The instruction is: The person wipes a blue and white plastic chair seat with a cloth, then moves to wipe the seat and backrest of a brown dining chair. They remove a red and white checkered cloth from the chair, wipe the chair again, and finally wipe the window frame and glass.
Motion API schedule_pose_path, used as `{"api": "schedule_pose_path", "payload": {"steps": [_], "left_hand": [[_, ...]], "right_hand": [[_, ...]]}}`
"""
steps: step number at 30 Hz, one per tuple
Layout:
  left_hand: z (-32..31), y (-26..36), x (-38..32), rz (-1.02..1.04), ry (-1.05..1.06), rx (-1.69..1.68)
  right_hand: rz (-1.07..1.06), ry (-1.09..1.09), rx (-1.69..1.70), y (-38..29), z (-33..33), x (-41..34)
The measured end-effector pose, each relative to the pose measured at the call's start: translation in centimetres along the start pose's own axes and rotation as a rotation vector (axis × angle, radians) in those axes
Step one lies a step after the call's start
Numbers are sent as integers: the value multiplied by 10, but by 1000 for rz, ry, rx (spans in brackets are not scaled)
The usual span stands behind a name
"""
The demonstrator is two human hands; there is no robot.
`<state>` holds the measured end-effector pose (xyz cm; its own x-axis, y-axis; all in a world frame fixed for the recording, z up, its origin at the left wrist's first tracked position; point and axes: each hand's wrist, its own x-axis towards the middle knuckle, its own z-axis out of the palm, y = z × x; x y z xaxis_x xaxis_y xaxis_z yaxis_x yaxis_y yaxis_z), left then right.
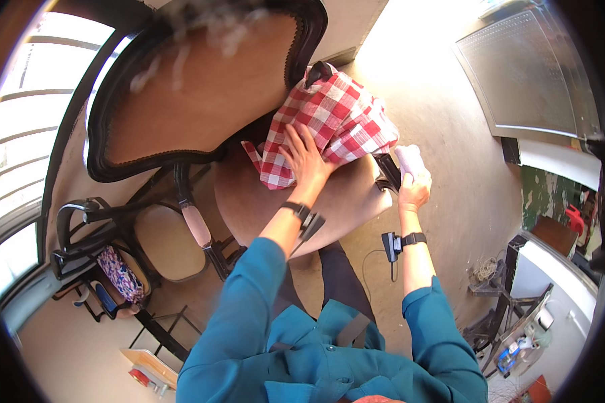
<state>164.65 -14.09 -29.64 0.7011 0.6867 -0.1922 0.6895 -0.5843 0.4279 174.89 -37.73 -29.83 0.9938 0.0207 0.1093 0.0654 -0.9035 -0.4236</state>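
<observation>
An upholstered armchair with a dark carved wooden frame stands before me; its light padded seat [302, 216] is in the middle and its backrest [201, 90] at the upper left. A red and white checked cloth [333, 111] lies bunched over the seat's far part and the right armrest. My left hand [305, 158] rests on this cloth with its fingers spread. To the right, my right hand [414, 189] is closed round a pale folded cloth [409, 158], close beside the dark wooden front end of the armrest [387, 169].
Another chair with a pale seat [170, 242] stands at the left, near a patterned cushion [121, 274]. A barred window [25, 111] is beyond. Bare floor [448, 201] shows at the right, with a metal-framed panel [519, 75] above and a black stand [506, 297] lower down.
</observation>
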Motion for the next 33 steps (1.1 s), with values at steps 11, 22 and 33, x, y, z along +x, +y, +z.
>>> {"api": "schedule_pose_path", "payload": {"steps": [11, 22, 33], "left_hand": [[35, -23, 42, -381, -204, -965], [-198, -77, -149, -194, -215, -1566], [-383, -275, -446, -495, 655, -895]], "right_hand": [[34, 5, 66, 15, 11, 2], [59, -136, 141, -1, -4, 13], [34, -254, -325, 3, -10, 30]]}}
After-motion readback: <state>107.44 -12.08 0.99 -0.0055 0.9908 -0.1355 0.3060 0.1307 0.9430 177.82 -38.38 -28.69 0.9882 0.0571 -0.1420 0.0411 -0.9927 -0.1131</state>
